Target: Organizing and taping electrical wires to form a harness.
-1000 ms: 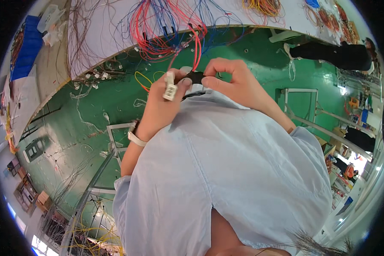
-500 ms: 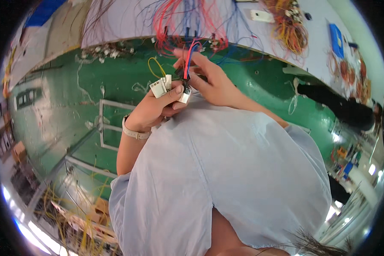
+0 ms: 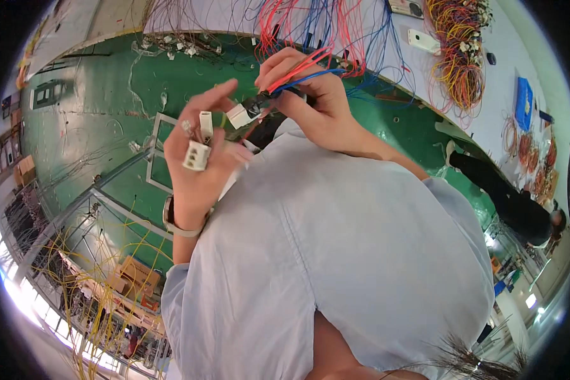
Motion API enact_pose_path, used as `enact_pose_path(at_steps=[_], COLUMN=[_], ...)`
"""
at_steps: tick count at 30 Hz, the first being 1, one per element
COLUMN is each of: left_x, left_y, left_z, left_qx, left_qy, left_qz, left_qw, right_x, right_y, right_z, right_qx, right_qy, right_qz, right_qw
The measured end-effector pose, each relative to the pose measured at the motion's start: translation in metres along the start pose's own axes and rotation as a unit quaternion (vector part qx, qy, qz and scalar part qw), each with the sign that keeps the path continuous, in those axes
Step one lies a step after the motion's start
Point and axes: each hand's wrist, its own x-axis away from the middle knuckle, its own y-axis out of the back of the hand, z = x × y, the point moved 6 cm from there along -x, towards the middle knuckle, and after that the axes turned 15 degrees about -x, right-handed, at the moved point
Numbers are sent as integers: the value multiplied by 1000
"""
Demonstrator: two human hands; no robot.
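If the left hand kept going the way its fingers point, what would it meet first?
Probably the white connector pinched in the right hand: the left hand points up-right at it, a small gap apart; depth is unclear.

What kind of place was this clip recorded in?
Probably a wire-harness assembly workshop: bundles of red and blue wires hang at a long white bench, the floor is painted green, and the hands hold white plastic connectors.

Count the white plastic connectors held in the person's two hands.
3: two white connectors in the left hand, one upright and one lower; one at the right hand fingertips, on red and blue wires. More may be hidden.
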Motion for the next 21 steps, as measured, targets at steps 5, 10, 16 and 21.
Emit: enact_pose_path(at_steps=[5, 10, 16, 21], left_x=[-12, -8, 0, -3], left_y=[-13, -25, -41, -49], left_z=[-23, 19, 40, 43], left_qx=[-275, -56, 235, 215], left_qy=[-96, 142, 334, 339], left_qz=[4, 25, 96, 114], left_qw=[957, 988, 908, 909], right_x=[6, 14, 15, 7], right_y=[3, 15, 21, 19], right_z=[1, -6, -24, -28], right_qx=[35, 42, -10, -255], right_qy=[-27, -120, -99, -249], right_qz=[-29, -90, -167, -83], right_qw=[999, 988, 981, 931])
